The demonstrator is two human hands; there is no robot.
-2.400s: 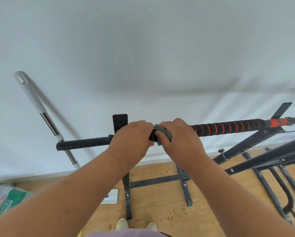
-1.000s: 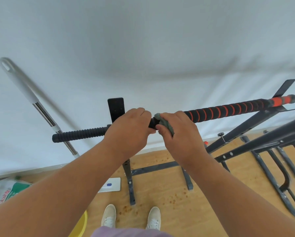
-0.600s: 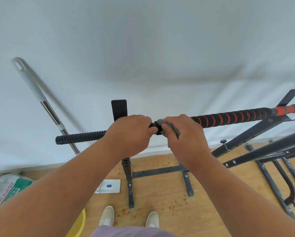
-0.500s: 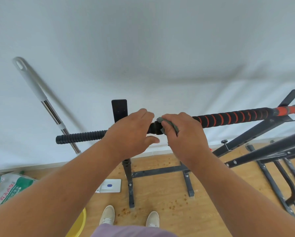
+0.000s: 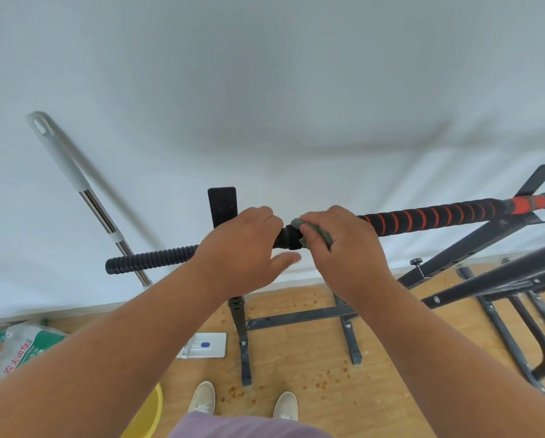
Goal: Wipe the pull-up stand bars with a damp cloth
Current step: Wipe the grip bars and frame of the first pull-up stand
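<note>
left hand (image 5: pixel 242 251): reaching in from lower left, palm down, draping over the bar (image 5: pixel 423 216) beside the upright post (image 5: pixel 222 205); fingers curling over the top, thumb sticking out underneath, so it's looking like a loose hold, not a tight squeeze

right hand (image 5: pixel 344 248): coming in from lower right, fingers wrapping round the bar and pinching the cloth (image 5: pixel 312 230) against it

cloth: grey-green, bunching up under the right fingers, sitting on the bar just right of the black joint between both hands

bar: running left to right at a slight tilt; black ribbed grip on the left, black-and-orange grip on the right

floor stuff: mop handle (image 5: pixel 81 188) leaning on the wall; yellow basin (image 5: pixel 151 412) peeking in near the shoes
</note>
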